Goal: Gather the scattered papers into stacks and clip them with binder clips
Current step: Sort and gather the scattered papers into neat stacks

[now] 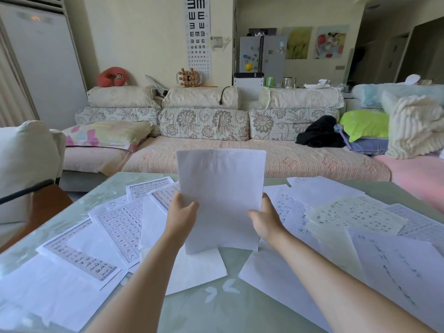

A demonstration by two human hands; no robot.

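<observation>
One view only for us, worn on the head, wide-angle. We look forward and somewhat down across the table (230, 313) toward the sofa (204, 123) and the wall with the eye chart (197, 34). Table near: its papers (396, 267) fill the lower third, right up to the bottom edge. Both forearms enter from below. Left hand (181, 213) and right hand (265, 221) sit close to the lens at frame centre, gripping a stack (222, 198) upright that hides part of the sofa seat. Sofa at mid-distance, fridge (262, 56) far behind it. Near the left edge the air conditioner (45, 63) leans inward, the lens bowing it.
</observation>
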